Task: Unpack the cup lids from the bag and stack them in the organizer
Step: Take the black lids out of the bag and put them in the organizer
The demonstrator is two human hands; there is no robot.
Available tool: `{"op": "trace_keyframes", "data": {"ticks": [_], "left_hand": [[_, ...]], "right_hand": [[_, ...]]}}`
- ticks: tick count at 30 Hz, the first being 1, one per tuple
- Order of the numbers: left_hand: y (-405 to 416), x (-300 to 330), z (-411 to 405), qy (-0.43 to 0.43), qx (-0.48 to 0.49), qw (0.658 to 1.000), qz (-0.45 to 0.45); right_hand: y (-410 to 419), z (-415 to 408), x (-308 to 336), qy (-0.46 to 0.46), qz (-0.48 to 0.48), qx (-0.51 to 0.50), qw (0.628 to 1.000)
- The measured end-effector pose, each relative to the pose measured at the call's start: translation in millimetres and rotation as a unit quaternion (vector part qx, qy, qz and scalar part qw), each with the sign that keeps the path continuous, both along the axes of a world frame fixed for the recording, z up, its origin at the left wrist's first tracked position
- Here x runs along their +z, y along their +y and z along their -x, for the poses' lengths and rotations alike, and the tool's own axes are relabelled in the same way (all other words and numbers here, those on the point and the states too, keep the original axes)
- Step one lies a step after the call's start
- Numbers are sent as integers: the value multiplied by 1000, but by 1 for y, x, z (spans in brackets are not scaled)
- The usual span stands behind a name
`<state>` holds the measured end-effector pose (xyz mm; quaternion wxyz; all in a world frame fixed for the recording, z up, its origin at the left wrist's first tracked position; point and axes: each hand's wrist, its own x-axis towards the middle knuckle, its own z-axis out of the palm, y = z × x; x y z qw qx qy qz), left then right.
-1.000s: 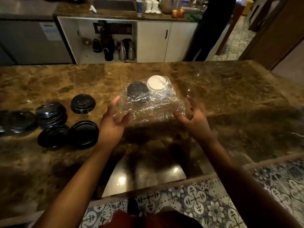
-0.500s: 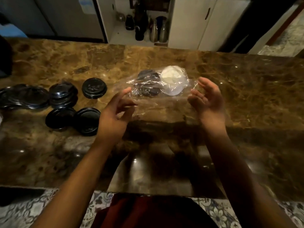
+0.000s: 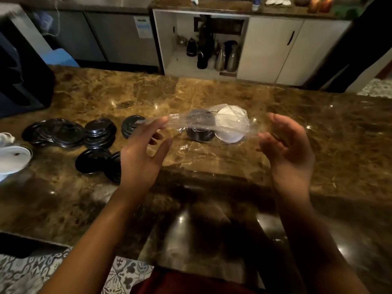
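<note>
Though a white label (image 3: 141, 26) hangs on the grey cabinet at eleven o'clock, we cannot read it. On the brown marble counter (image 3: 318, 132), our bag (image 3: 203, 122) stretches left to right at twelve o'clock, holding black and white lids (image 3: 231, 126). Our left hand (image 3: 142, 153) touches its end with loose fingers; our right hand (image 3: 286, 149), fingers relaxed, may touch the other. Loose black lids (image 3: 63, 132) lie at nine o'clock.

Brown marble counter (image 3: 318, 124) (glossy); white cabinets (image 3: 271, 49) behind.
</note>
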<state>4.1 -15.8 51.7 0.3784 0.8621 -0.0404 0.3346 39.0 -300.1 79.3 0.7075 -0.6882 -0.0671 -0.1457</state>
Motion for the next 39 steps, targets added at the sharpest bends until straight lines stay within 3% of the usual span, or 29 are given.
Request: {"op": "trace_keyframes", "data": {"ticks": [7, 13, 19, 23, 28, 39], "left_hand": [[1, 14, -17, -21, 19, 994, -103], [5, 34, -34, -25, 67, 988, -136], [5, 33, -41, -110, 98, 974, -172], [1, 35, -44, -73, 73, 986, -132], [-5, 42, -56, 1, 31, 998, -52], [-18, 55, -71, -40, 17, 998, 37]], "right_hand": [[7, -5, 1, -55, 67, 81, 993], [9, -30, 13, -89, 272, -43, 957], [10, -34, 27, -136, 286, -70, 946], [7, -37, 36, -150, 260, -78, 951], [5, -43, 32, -142, 304, -61, 940], [29, -46, 17, -189, 530, -5, 827]]}}
